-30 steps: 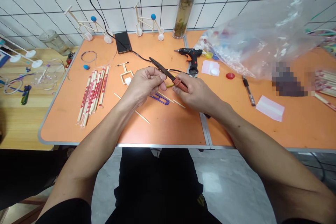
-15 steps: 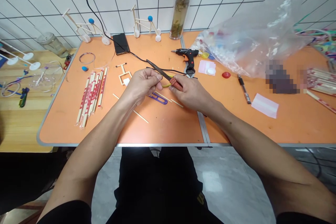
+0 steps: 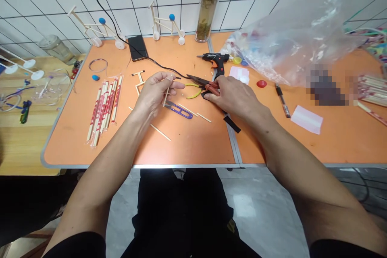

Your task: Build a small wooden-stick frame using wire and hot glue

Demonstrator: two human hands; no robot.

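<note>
Your left hand (image 3: pixel 155 92) pinches a wooden stick (image 3: pixel 166 97); your right hand (image 3: pixel 232 96) grips the pliers (image 3: pixel 201 84).
The stick is held closed in your fingertips above the orange table (image 3: pixel 184 141); your right hand closes over the red grip, the pliers just beside the purple snips (image 3: pixel 178 109).

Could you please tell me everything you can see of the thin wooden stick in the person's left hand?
A thin, straight, pale wooden stick, pinched in the left hand above the orange table top. It stands nearly upright, tilted slightly; fingers hide its upper part, and its lower end points down, apparently touching nothing else.
</note>
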